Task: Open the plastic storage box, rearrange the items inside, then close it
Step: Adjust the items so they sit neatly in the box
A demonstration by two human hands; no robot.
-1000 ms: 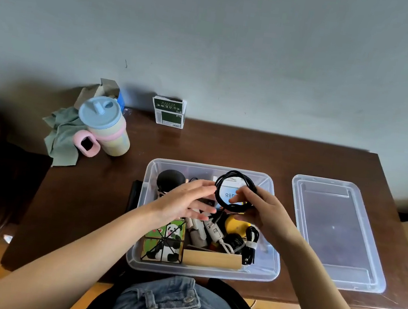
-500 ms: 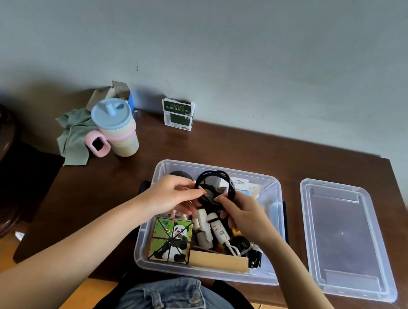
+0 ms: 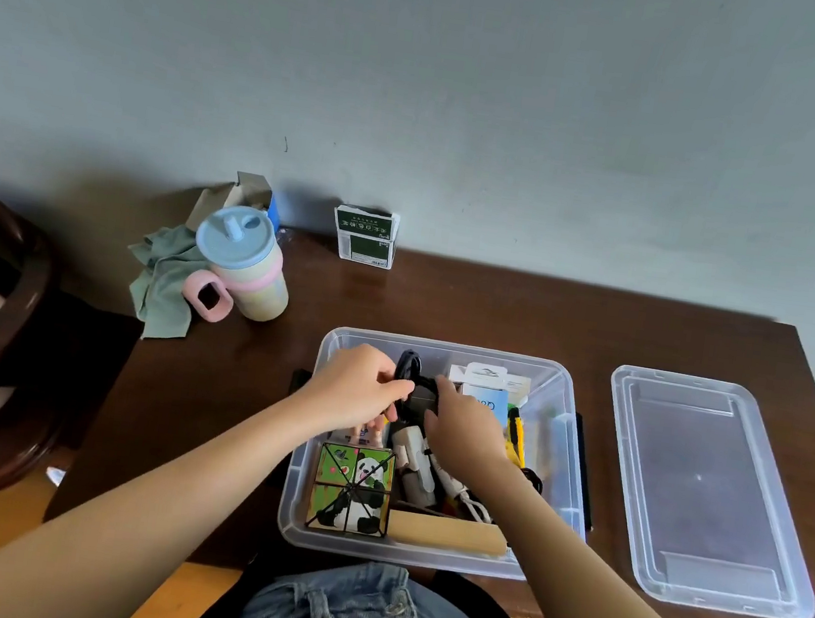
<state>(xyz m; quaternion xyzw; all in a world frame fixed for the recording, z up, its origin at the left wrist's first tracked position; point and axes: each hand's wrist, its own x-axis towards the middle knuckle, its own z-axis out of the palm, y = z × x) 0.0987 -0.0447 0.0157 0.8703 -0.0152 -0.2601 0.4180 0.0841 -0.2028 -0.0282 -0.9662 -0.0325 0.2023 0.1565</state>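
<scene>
Both hands inside open box (image 3: pixel 564 417): left hand (image 3: pixel 356 390) pinches black cable coil (image 3: pixel 409 367), right hand (image 3: pixel 465 423) fingers on it

lid (image 3: pixel 712 494) right of the box (image 3: pixel 419 556) — cup (image 3: pixel 245 264) behind-left, all on the table (image 3: pixel 498 310).

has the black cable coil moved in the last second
Yes. The black cable coil has gone from above the storage box rim's middle leftward and down into its far-left part.
</scene>
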